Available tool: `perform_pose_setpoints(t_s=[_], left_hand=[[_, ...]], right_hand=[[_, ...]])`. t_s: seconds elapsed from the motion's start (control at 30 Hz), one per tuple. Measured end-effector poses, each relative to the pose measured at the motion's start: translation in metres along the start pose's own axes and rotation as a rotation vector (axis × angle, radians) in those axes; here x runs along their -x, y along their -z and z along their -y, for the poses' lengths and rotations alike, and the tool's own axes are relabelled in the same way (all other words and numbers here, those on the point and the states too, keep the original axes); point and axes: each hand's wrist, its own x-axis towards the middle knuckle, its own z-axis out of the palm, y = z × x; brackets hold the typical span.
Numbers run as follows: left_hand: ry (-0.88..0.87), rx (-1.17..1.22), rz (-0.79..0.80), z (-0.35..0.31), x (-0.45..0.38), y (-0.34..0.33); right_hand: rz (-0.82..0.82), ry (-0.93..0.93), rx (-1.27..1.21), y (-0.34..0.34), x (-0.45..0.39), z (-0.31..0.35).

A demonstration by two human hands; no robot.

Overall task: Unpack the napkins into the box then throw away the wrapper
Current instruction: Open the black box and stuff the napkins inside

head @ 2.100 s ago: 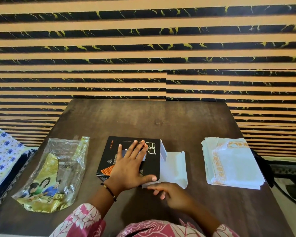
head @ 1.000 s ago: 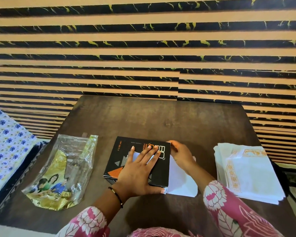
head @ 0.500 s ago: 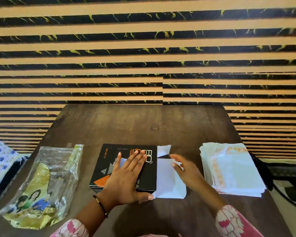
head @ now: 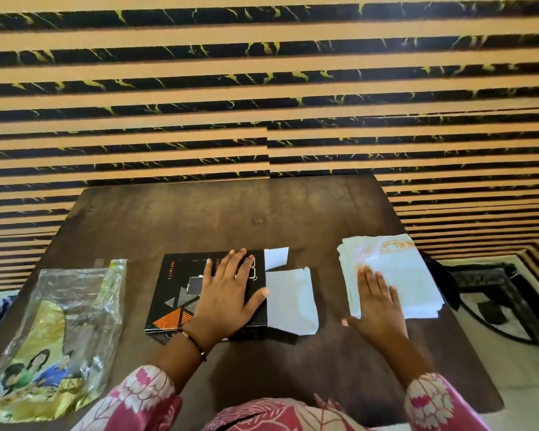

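**Reaching for the next napkins**

Leaving the box's white flap (head: 291, 298), the right hand (head: 375, 306) now lies flat, fingers spread, on the napkin stack (head: 395, 269). The left hand (head: 227, 293) stays splayed on the black box (head: 175, 293). The empty wrapper (head: 59, 321) waits on the table (head: 231, 213), likely binned last.

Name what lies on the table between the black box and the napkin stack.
In the head view, a loose white napkin lies beside the black box; then bare table before the napkin stack.
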Motion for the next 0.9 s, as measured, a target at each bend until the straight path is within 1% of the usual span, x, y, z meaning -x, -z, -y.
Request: perform_pose_setpoints(t_s=[0.03, 0.17, 0.3, 0.4, 0.47, 0.6, 0.7, 0.8, 0.9], left_hand=[[0.006, 0.008, -0.004, 0.001, 0.000, -0.001], [0.011, 0.016, -0.003, 0.003, -0.001, 0.000], [0.015, 0.013, -0.004, 0.003, 0.000, -0.001], [0.015, 0.018, -0.006, 0.004, 0.001, -0.001], [0.016, 0.022, -0.008, 0.004, 0.000, -0.001], [0.011, 0.021, -0.002, 0.003, 0.001, -0.001], [0.007, 0.022, 0.000, 0.003, 0.001, -0.001], [0.006, 0.036, -0.009, 0.004, 0.002, -0.001], [0.005, 0.029, -0.004, 0.004, 0.003, -0.001]], right_hand=[[0.026, -0.027, -0.007, 0.000, -0.001, 0.001], [0.004, -0.062, 0.051, -0.001, -0.004, 0.005], [0.001, -0.150, 0.139, -0.002, -0.006, 0.019], [-0.012, -0.165, 0.177, 0.003, -0.008, 0.022], [-0.015, -0.156, 0.156, 0.010, -0.011, 0.017], [-0.022, -0.163, 0.016, 0.031, -0.024, 0.005], [0.033, -0.141, -0.018, 0.039, -0.031, 0.000], [0.137, -0.119, 0.029, 0.036, -0.028, -0.002], [0.253, -0.193, 0.057, 0.025, -0.024, -0.002]])
